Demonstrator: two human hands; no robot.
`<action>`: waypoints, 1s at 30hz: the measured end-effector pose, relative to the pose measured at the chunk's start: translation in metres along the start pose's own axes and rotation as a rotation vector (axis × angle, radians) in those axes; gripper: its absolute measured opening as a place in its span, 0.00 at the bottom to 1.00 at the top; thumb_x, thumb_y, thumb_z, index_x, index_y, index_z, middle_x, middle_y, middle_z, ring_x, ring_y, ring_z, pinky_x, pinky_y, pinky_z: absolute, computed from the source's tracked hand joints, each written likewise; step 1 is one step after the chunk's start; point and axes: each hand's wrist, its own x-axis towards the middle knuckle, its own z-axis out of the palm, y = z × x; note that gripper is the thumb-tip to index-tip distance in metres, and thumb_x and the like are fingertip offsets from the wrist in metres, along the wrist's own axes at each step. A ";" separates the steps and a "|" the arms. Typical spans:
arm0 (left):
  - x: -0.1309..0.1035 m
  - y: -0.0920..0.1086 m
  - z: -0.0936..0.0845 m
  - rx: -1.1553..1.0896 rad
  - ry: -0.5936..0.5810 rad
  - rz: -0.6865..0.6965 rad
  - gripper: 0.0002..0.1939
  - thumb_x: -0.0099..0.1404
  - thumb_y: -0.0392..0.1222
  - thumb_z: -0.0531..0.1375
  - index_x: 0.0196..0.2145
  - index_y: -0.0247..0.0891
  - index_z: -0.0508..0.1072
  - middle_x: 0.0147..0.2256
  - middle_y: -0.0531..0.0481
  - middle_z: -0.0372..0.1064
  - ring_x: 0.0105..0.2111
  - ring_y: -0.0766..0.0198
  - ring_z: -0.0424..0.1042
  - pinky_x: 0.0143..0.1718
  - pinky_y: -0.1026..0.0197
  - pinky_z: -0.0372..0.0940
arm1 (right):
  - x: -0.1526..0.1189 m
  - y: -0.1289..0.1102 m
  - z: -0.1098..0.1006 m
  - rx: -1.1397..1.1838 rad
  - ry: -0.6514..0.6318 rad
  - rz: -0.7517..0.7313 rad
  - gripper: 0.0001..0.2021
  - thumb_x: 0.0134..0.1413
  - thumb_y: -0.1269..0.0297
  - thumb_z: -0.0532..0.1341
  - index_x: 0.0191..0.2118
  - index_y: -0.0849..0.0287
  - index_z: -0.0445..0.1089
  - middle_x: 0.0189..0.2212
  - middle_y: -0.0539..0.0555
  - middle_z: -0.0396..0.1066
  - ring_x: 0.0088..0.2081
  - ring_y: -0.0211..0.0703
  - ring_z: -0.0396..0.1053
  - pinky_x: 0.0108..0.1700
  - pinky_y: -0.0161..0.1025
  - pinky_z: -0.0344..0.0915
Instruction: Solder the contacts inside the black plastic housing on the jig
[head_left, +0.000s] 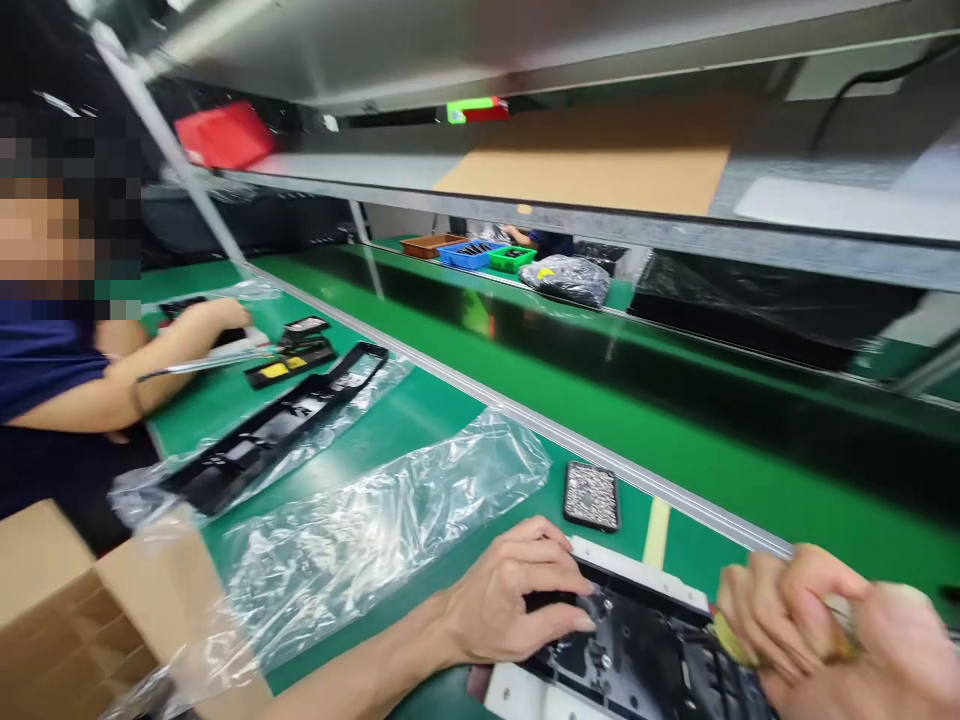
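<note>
A long black plastic part (622,640) lies in a white fixture (637,575) at the lower right. Over its left end my left hand (517,590) is closed, thumb and fingertips pressing on the part. My right hand (817,625) is curled into a fist above the part's right end and slightly blurred. Something yellowish shows beside those fingers, but I cannot make out what it is. Just beyond the fixture sits a small black-rimmed tray with a speckled grey filling (592,495).
A clear plastic bag (390,530) lies left of the fixture, with another long black part (285,430) on plastic behind it. An open cardboard box (142,590) stands at lower left. A co-worker's arm (165,350) reaches in. A metal rail (465,380) borders the green belt (675,450); shelves hang above.
</note>
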 end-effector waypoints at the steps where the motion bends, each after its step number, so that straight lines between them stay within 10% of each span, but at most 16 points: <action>1: 0.000 0.002 -0.002 -0.008 -0.019 -0.020 0.11 0.69 0.43 0.68 0.45 0.34 0.81 0.38 0.44 0.80 0.42 0.58 0.75 0.52 0.51 0.70 | 0.001 -0.006 0.014 -0.031 0.028 -0.004 0.27 0.65 0.47 0.58 0.19 0.57 0.59 0.13 0.49 0.47 0.15 0.38 0.49 0.15 0.36 0.55; 30: -0.003 0.007 -0.006 -0.037 -0.074 -0.070 0.08 0.70 0.38 0.66 0.47 0.37 0.80 0.38 0.46 0.78 0.45 0.57 0.72 0.52 0.49 0.70 | -0.004 -0.011 0.040 -0.169 0.159 -0.058 0.30 0.64 0.42 0.60 0.20 0.57 0.53 0.14 0.45 0.44 0.16 0.33 0.44 0.18 0.31 0.46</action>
